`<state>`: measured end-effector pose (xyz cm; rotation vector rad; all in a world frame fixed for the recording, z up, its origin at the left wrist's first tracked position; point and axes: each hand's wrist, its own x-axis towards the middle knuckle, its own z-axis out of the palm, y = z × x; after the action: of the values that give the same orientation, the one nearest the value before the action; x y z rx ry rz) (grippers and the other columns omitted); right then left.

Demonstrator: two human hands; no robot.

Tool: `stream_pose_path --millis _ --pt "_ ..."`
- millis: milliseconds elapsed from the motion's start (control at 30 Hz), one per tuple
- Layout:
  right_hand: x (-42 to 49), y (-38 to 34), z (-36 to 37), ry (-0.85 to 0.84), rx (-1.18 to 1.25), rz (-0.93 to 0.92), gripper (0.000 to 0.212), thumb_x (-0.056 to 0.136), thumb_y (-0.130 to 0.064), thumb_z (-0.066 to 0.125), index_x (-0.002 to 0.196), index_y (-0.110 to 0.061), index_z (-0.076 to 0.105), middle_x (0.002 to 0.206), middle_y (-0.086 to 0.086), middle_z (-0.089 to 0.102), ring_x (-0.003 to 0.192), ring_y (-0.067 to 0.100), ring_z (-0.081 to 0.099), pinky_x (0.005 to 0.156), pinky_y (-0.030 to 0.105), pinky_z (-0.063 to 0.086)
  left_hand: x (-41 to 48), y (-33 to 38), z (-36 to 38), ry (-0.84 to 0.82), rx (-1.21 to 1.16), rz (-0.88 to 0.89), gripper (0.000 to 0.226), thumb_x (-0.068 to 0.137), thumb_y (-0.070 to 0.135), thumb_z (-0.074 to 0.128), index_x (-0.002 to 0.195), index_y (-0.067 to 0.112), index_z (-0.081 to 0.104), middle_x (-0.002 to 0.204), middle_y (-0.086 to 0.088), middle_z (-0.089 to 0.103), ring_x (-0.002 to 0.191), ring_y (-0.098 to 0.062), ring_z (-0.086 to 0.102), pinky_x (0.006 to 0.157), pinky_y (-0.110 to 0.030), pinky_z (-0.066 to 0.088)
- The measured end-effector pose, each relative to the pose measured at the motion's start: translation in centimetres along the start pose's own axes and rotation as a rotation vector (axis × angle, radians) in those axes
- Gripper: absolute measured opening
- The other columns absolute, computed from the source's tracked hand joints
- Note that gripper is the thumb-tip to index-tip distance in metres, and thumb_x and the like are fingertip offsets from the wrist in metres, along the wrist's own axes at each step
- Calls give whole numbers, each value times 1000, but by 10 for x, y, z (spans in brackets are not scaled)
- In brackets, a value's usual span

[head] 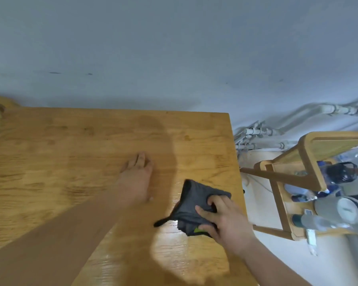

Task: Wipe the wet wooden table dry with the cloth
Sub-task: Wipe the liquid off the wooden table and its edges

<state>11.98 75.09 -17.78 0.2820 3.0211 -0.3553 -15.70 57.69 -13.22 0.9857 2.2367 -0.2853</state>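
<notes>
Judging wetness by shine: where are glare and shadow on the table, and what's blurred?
Head view: glare on the wooden table nearer the camera than the cloth; broad shadow between the blurred left hand and the sharper right hand.

Bare tabletop [60,141] left; chair [308,157] near rt edge.

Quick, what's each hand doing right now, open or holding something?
Left hand: open, resting flat on the wooden table.
Right hand: fingers curled round the dark cloth.

Glossy wet wooden table [91,141], matt cloth [194,203]
</notes>
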Motion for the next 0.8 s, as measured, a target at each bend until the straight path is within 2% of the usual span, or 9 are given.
stream_pose_path --millis 100,200,300,367,433,533,667,733,800 --pt "25 46 -13 61 22 205 48 83 -58 74 125 -35 73 113 2 54 102 27 55 74 40 57 16 2 -6 -10 63 -57 144 63 65 87 163 20 -7 167 -21 -22 156 -37 -14 126 -52 3" --pt "69 69 -18 130 -19 453 46 85 -56 73 126 -33 73 112 6 54 103 31 52 77 43 55 24 -1 -7 -38 42 -52 149 59 68 87 163 23 -10 166 -19 -26 156 -36 -17 127 -51 7" --pt "122 55 -15 155 -58 767 51 96 -54 58 139 -27 63 118 13 52 107 35 49 87 45 48 25 -4 -5 -27 5 -34 147 62 67 86 162 27 -13 166 -13 -30 155 -31 -20 125 -46 14" --pt "144 27 -10 166 -59 865 53 99 -50 55 141 -20 61 118 17 52 104 37 48 84 46 46 23 -5 -4 -7 3 -18 145 63 69 84 162 30 -15 166 -10 -31 155 -28 -21 123 -44 21" --pt "150 -5 -2 232 -54 724 51 96 -45 62 135 -14 66 111 18 56 96 37 50 77 45 47 21 -7 -1 18 -9 -2 144 63 73 82 161 33 -16 165 -6 -34 155 -25 -23 121 -43 28" --pt "142 -30 12 222 -84 337 48 94 -45 66 131 -16 68 107 14 58 92 33 53 71 42 48 20 -14 3 59 -49 20 143 62 74 81 161 35 -16 162 -3 -39 154 -21 -25 118 -40 32" --pt "165 20 -3 182 -91 -69 47 95 -58 60 130 -28 69 105 6 57 93 28 55 71 41 51 21 -16 3 63 -82 36 142 65 71 82 160 36 -19 159 -3 -44 153 -20 -28 120 -39 29" --pt "198 58 -17 137 -157 35 49 98 -62 51 134 -34 66 112 6 57 101 29 54 79 43 52 22 -14 -1 68 -71 34 142 67 70 81 159 36 -21 160 -3 -43 153 -21 -28 121 -40 28" --pt "236 81 -30 112 -131 335 52 98 -64 46 139 -37 62 120 6 52 110 29 49 89 45 50 23 -12 -2 47 -53 33 141 69 69 80 159 33 -22 161 -5 -41 153 -23 -28 123 -40 22"
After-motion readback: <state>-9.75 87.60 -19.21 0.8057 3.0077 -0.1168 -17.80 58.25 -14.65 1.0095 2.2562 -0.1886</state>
